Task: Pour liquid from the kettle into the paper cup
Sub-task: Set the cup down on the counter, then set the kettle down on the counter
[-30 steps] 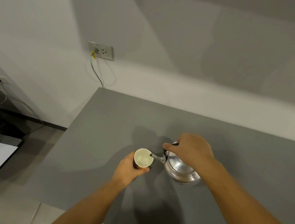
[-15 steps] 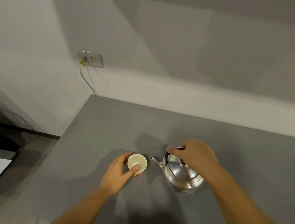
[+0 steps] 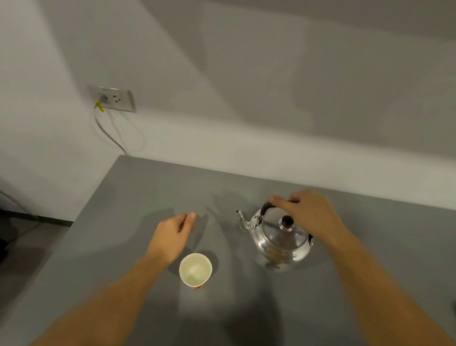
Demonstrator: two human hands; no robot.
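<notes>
White paper cup sits just beside released left hand, right hand grasping shiny steel kettle's black handle, on grey tabletop against white wall.

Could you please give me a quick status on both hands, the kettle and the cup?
Left hand empty, clear of white paper cup. Right hand on shiny steel kettle handle; kettle upright on grey table. Nothing between spout and cup.

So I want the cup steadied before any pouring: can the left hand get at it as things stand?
Probably yes. The left hand is open and empty, just beside the paper cup, with only bare table between them. The kettle stands off to the other side.
</notes>
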